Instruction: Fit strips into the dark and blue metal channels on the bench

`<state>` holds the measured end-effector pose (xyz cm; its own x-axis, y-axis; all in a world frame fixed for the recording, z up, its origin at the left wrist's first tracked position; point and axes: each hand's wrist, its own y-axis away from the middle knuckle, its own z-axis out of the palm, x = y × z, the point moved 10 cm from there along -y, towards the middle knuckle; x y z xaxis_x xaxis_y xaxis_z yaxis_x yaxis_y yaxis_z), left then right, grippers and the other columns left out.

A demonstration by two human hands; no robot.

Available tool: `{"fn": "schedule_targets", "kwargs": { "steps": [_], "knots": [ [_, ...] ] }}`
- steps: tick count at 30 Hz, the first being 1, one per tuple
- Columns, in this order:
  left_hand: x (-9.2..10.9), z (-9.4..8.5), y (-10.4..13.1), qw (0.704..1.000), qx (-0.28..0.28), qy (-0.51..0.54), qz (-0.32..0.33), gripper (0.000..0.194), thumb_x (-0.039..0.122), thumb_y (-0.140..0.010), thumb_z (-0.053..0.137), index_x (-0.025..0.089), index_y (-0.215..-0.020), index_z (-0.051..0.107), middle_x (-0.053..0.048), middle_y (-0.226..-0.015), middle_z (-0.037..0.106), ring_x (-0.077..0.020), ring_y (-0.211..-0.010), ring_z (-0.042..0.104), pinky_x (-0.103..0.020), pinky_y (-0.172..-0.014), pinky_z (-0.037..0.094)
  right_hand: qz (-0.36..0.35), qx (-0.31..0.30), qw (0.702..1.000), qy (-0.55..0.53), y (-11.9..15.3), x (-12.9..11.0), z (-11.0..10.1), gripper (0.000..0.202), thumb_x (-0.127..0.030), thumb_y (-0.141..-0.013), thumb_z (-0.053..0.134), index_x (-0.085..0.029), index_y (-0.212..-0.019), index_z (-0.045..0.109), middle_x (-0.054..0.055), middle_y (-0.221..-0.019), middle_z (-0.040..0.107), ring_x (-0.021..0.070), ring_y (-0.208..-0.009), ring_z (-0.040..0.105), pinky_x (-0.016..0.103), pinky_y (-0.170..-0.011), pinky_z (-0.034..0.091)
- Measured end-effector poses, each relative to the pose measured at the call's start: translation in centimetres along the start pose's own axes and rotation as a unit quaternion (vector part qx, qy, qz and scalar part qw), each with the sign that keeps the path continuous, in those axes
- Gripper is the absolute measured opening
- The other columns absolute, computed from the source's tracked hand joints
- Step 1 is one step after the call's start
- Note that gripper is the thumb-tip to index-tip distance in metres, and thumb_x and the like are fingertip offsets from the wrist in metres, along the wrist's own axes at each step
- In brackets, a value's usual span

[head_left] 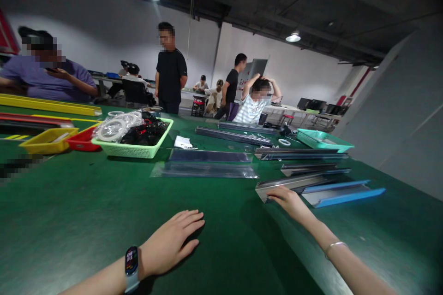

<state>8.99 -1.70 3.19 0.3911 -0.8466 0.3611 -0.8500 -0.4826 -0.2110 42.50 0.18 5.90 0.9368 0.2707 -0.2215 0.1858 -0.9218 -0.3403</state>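
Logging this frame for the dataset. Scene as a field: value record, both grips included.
Surface: green table
Left grip: open, palm down, holding nothing; table contact unclear
Right grip: fingers at the left end of a grey metal channel; firmness of hold unclear
Beside it: blue-edged channel
Mid-table: two flat, shiny strips
Left side: pale green basket holding wrapped white rings; red bin; yellow bin

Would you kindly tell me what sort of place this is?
Probably a workshop: the broad green worktable bears long silver channel-shaped pieces and a light-green perforated basket holding wrapped white rings.
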Motion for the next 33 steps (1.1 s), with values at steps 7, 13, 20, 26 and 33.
{"fn": "schedule_targets", "kwargs": {
  "steps": [7, 13, 20, 26, 33],
  "knots": [
    [-0.4, -0.6, 0.2, 0.998, 0.029, 0.054, -0.012, 0.042, 0.030, -0.090, 0.042, 0.028, -0.131, 0.040, -0.003, -0.134, 0.047, -0.0210, -0.125, 0.040, -0.043, -0.107, 0.032, -0.063, -0.019, 0.994, -0.084, -1.8, -9.3, 1.6, 0.019, -0.031, -0.087, 0.051, -0.023, -0.095, 0.067, 0.003, -0.090, 0.068, 0.0194, -0.087, 0.059, 0.033, -0.078, 0.048],
    [-2.5, -1.8, 0.7, 0.984, 0.114, 0.103, -0.085, 0.056, 0.030, -0.086, 0.048, 0.026, -0.137, 0.025, -0.009, -0.138, 0.038, -0.0234, -0.125, 0.039, -0.045, -0.105, 0.034, -0.085, -0.041, 0.985, -0.148, -3.5, -15.9, 3.3, 0.015, -0.028, -0.086, 0.054, -0.024, -0.096, 0.065, 0.002, -0.091, 0.067, 0.0185, -0.088, 0.058, 0.034, -0.080, 0.046],
    [-4.7, -1.9, 0.9, 0.963, 0.180, 0.149, -0.135, 0.080, 0.032, -0.076, 0.061, 0.025, -0.140, 0.013, -0.012, -0.140, 0.032, -0.0263, -0.129, 0.032, -0.049, -0.106, 0.029, -0.051, -0.052, 0.969, -0.237, -5.2, -21.2, 5.4, 0.017, -0.025, -0.081, 0.060, -0.023, -0.098, 0.055, 0.001, -0.092, 0.061, 0.0157, -0.083, 0.059, 0.030, -0.076, 0.048],
    [-5.7, -1.7, 1.0, 0.950, 0.200, 0.192, -0.145, 0.086, 0.029, -0.071, 0.067, 0.025, -0.138, 0.014, -0.013, -0.138, 0.034, -0.0266, -0.129, 0.033, -0.048, -0.106, 0.029, -0.084, -0.046, 0.971, -0.220, -6.2, -24.6, 6.8, 0.016, -0.025, -0.082, 0.060, -0.024, -0.097, 0.055, 0.001, -0.091, 0.059, 0.0157, -0.083, 0.058, 0.029, -0.076, 0.047],
    [-6.7, -1.7, 1.2, 0.945, 0.228, 0.192, -0.136, 0.078, 0.032, -0.075, 0.064, 0.027, -0.137, 0.017, -0.012, -0.130, 0.039, -0.0271, -0.122, 0.041, -0.048, -0.101, 0.036, -0.113, -0.041, 0.972, -0.200, -6.9, -27.3, 7.8, 0.013, -0.022, -0.084, 0.057, -0.025, -0.097, 0.055, 0.000, -0.090, 0.058, 0.0153, -0.083, 0.056, 0.028, -0.076, 0.046]
  ]
}}
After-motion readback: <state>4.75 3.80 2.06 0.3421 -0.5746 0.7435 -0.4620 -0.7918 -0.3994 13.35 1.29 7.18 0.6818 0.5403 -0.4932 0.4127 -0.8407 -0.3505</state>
